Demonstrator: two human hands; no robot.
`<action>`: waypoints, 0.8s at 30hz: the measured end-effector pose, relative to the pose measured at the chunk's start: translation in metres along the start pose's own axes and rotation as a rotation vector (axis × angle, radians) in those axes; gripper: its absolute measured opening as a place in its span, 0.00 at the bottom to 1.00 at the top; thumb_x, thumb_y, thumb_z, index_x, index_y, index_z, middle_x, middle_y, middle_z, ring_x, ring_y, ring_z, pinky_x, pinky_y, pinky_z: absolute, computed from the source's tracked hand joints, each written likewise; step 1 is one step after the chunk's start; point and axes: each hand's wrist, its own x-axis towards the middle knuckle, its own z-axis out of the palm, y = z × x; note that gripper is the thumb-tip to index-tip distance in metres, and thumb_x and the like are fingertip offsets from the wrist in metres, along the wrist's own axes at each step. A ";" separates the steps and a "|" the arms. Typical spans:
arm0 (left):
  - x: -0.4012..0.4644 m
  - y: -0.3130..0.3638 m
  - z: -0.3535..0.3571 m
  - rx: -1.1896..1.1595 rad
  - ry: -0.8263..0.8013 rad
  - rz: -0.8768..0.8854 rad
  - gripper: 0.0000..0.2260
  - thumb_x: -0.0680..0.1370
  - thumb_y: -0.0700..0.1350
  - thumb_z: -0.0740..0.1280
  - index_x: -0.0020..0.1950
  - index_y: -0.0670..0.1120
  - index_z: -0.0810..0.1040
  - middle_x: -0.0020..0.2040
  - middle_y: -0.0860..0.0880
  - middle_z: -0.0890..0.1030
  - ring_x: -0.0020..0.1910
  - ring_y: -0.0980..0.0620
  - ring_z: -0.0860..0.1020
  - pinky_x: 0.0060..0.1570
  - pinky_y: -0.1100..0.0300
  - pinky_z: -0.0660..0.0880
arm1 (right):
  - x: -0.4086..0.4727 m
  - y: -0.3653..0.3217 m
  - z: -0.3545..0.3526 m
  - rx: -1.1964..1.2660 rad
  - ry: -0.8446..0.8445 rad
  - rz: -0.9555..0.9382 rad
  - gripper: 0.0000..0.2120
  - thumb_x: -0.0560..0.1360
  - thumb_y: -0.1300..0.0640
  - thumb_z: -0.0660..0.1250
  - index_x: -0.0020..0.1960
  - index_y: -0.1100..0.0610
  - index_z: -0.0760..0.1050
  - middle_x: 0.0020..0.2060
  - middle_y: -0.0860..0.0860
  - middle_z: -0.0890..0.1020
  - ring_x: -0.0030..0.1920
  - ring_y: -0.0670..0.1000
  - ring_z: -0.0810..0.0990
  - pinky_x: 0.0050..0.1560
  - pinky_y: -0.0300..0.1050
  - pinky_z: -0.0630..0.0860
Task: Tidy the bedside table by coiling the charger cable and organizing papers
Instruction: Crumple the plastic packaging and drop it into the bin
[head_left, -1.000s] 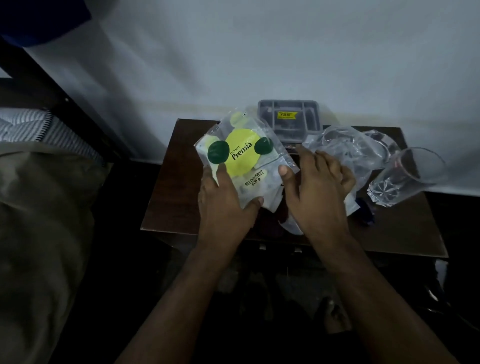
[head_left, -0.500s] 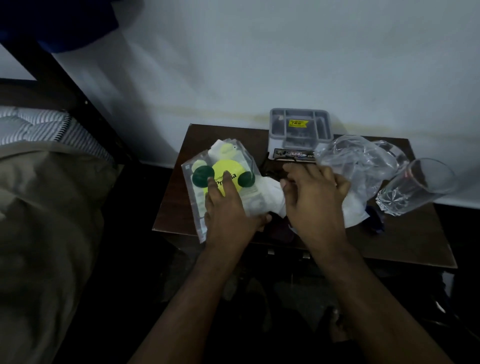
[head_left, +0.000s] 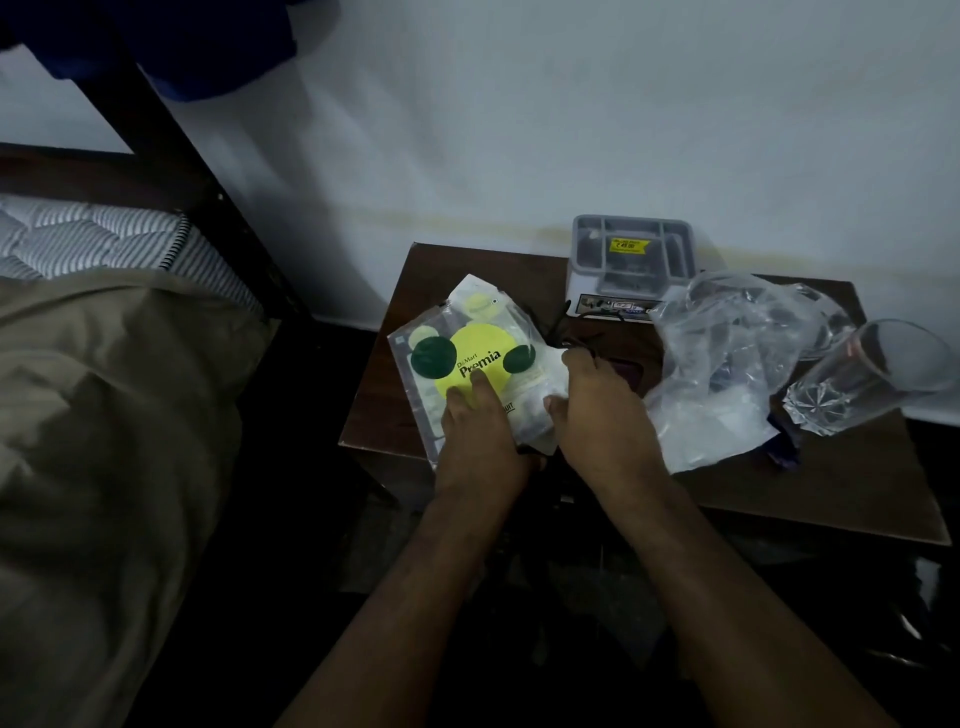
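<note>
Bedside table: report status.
Left hand flat on the Premia packet; right hand pinching its edge. Dark cable behind, uncoiled. Crumpled plastic bag, tipped glass crowd right.

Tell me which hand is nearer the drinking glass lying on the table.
Right. The right hand sits mid-table, with the clear bag between it and the glass; the left hand presses the Premia packet farther left.

Bare wood is showing along the bedside table (head_left: 810, 488)'s front right edge and far left corner, while the crumpled plastic bag (head_left: 727, 353), the tilted glass (head_left: 862, 379) (touching it) and the grey tray (head_left: 631, 254) are crowding the back right.
</note>
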 end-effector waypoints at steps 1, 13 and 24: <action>0.000 0.001 -0.002 0.036 0.016 0.002 0.54 0.71 0.52 0.78 0.83 0.43 0.44 0.80 0.34 0.54 0.80 0.35 0.56 0.74 0.45 0.63 | 0.000 -0.002 -0.002 0.032 0.020 -0.015 0.20 0.80 0.56 0.66 0.71 0.58 0.69 0.65 0.57 0.76 0.63 0.60 0.78 0.58 0.53 0.75; -0.010 0.008 -0.028 -0.082 0.266 0.188 0.68 0.57 0.66 0.81 0.82 0.52 0.38 0.83 0.42 0.44 0.82 0.39 0.46 0.77 0.38 0.51 | -0.009 0.003 -0.032 0.385 0.368 -0.213 0.09 0.79 0.62 0.69 0.57 0.58 0.85 0.51 0.52 0.78 0.50 0.49 0.79 0.52 0.32 0.74; -0.013 0.012 -0.006 -0.070 0.085 0.104 0.67 0.60 0.64 0.82 0.82 0.53 0.36 0.83 0.39 0.45 0.82 0.35 0.45 0.77 0.37 0.50 | -0.013 0.021 -0.041 0.500 0.495 -0.223 0.09 0.79 0.61 0.70 0.58 0.57 0.85 0.51 0.47 0.79 0.52 0.45 0.81 0.54 0.27 0.74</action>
